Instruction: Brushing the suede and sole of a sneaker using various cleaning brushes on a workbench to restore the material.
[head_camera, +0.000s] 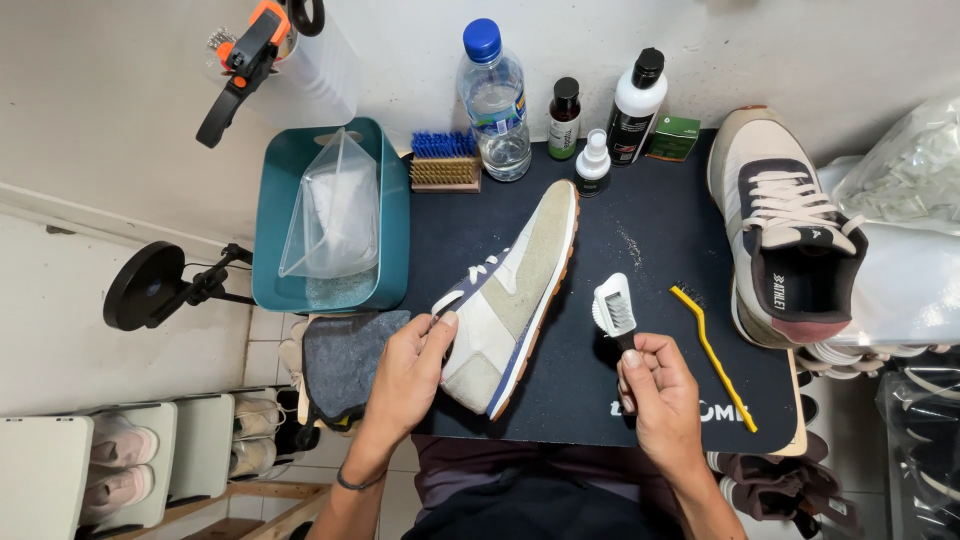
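A beige and navy sneaker (515, 290) lies on its side on the black mat (640, 240), sole turned to the right. My left hand (408, 372) grips it at the heel and collar, thumb on the white lace. My right hand (658, 395) holds a small white brush (613, 310) by its dark handle, the bristle head up and just right of the sneaker's sole, not touching it. A yellow-handled brush (712, 352) lies on the mat to the right of that hand.
The matching sneaker (785, 230) stands upright at the mat's right. Along the back sit a water bottle (494, 100), a small dark bottle (564, 120), a spray bottle (593, 162), a white bottle (635, 105), a green box (672, 138) and a blue-bristled brush (445, 160). A teal tub (275, 210) with a plastic bag stands at left, a grey cloth (340, 360) below it.
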